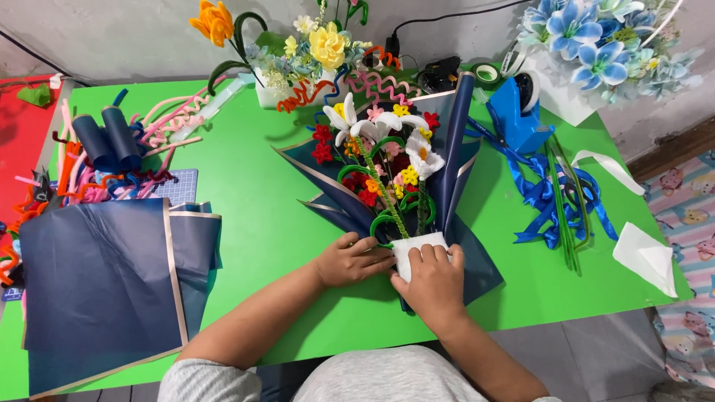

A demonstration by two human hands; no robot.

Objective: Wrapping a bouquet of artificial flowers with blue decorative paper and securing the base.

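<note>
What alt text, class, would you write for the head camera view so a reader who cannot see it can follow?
A person's left hand and right hand press on the white wrap at the base of a pipe-cleaner flower bouquet lying on dark blue paper on a green table. Blue ribbon and a blue tape dispenser lie right, more blue sheets left.

On a green table (261,216), the left hand (350,260) and the right hand (433,283) press side by side on a white wrap (417,246) bound around the stems of a pipe-cleaner flower bouquet (383,160), which lies on folded navy wrapping paper (454,164) with a pale edge. To the left lie flat navy paper sheets (104,275), two navy rolls (108,138) and a heap of pink and orange pipe cleaners (82,179). To the right sit a blue tape dispenser (518,112), blue ribbon (551,197), green stems (567,223) and white paper pieces (646,257), with a blue flower bunch (596,41) at the far corner.
</note>
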